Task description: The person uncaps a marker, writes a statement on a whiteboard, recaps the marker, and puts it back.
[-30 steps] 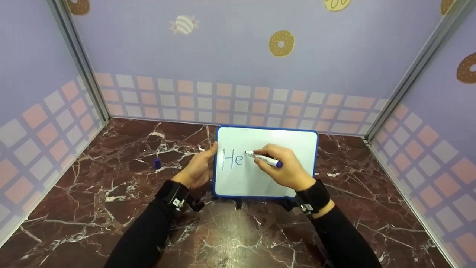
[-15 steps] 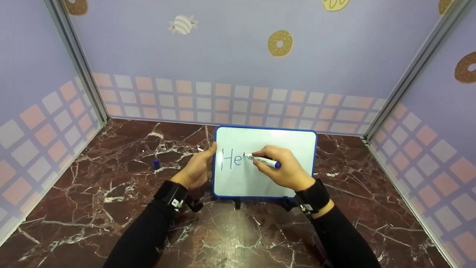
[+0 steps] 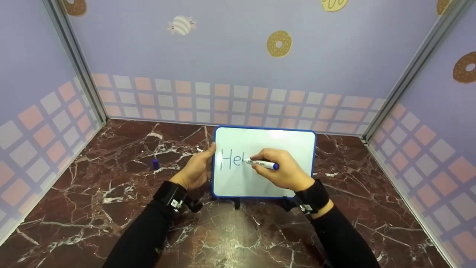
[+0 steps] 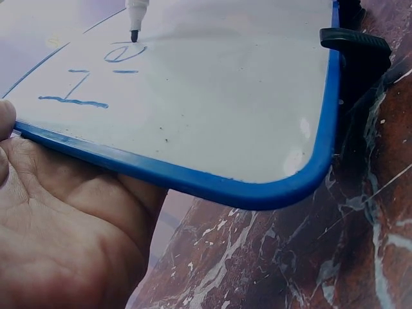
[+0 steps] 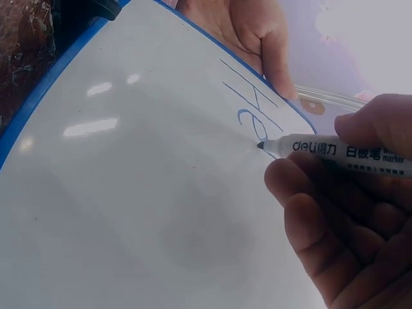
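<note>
A whiteboard (image 3: 238, 184) with a blue frame stands tilted back on the table. My left hand (image 3: 196, 167) holds its left edge, thumb at the front and the other fingers hidden behind the board. Between the thumb and fingers of my right hand (image 3: 285, 172) is a white marker (image 3: 263, 163) with a blue end. In the right wrist view the dark tip of the marker (image 5: 318, 149) touches the board. Blue letters (image 4: 90, 84) "He" and an upright stroke run along the board's left part. The right hand covers some of its right half.
On the marbled table (image 3: 111, 230), a small blue-purple cap (image 3: 155, 163) lies left of the left hand. Black supports (image 3: 237, 204) show below the board's lower edge. Patterned panels (image 3: 238, 63) close off the back and both sides.
The right hand has moved slightly downward with the marker, and an upright blue stroke has appeared after the "e". The left hand keeps its hold on the board's edge.
</note>
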Available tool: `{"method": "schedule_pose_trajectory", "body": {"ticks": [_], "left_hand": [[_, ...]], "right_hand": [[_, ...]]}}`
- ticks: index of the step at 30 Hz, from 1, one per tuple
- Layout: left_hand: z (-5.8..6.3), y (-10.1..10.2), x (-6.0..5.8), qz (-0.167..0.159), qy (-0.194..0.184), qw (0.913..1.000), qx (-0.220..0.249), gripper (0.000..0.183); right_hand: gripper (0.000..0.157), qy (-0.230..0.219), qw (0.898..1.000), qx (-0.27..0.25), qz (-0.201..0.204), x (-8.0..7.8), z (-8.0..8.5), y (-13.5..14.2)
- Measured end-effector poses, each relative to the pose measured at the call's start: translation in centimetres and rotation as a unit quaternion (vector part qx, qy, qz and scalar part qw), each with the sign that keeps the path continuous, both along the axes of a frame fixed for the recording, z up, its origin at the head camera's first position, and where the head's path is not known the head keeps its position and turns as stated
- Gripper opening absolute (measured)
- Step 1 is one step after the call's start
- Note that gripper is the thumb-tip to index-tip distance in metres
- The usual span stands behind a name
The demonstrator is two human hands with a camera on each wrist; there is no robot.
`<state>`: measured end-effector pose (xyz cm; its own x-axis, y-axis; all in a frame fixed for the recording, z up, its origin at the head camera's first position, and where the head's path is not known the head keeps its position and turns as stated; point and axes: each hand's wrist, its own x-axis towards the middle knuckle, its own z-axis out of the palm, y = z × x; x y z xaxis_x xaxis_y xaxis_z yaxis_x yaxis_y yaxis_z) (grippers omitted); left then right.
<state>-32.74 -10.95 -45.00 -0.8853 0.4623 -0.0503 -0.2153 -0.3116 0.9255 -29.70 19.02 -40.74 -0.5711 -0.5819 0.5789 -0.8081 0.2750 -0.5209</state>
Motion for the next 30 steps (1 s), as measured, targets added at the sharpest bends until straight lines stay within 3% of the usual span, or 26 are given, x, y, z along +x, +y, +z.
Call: {"method": "schedule_pose_trajectory", "body": {"ticks": [13,30], "left_hand": [[0.02,0.04,-0.02,0.011,-0.011,0.9999,-0.001,0.061],[0.07,0.09,0.05,0.011,-0.007,0.9999,-0.001,0.063]], "right_hand": [[0.012,-0.056,0.998,0.024,-0.005,0.30,0.12,-0.05],[0.010,-0.072,0.996,0.044,-0.030,0.53,0.52,0.10]]}}
